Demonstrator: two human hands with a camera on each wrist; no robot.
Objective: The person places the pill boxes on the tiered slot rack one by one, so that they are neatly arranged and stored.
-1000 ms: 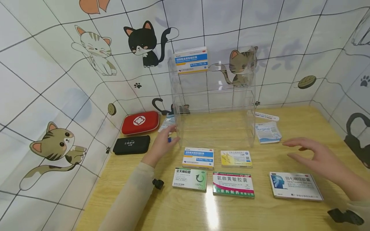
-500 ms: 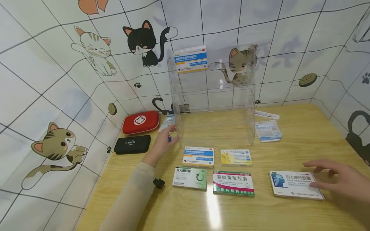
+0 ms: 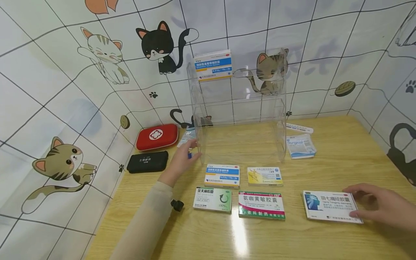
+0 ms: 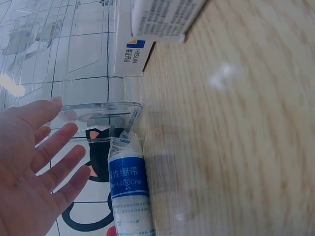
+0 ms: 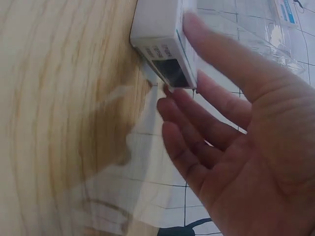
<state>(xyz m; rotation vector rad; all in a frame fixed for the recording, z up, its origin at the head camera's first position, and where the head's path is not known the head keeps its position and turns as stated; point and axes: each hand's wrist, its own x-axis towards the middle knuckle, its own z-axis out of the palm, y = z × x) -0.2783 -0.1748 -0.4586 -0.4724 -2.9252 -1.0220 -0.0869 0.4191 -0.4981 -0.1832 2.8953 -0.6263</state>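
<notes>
A white medicine box [image 3: 329,207] with a blue head picture lies on the table at the right. My right hand [image 3: 378,206] holds its right end, thumb on the near side and fingers at the far side. In the right wrist view the thumb and index finger [image 5: 224,98] straddle the box end. My left hand [image 3: 180,160] is at the left side of a clear acrylic rack [image 3: 240,124], fingers loosely extended; whether it touches the rack is hard to tell. Beside those fingers lies a wrapped elastic bandage [image 4: 129,189]. A blue-and-white medicine box [image 3: 212,65] stands on the rack's top tier.
Several medicine boxes lie before the rack: blue-white [image 3: 222,176], yellow [image 3: 264,176], green [image 3: 212,199] and magenta-green [image 3: 261,205]. A red case [image 3: 157,137] and a black pouch [image 3: 147,161] are at left. A surgical packet [image 3: 300,146] and a white strip [image 3: 299,128] lie right.
My right hand has moved right and toward me from beside the surgical packet to the white medicine box and now holds its right end. The left hand has stayed by the rack.
</notes>
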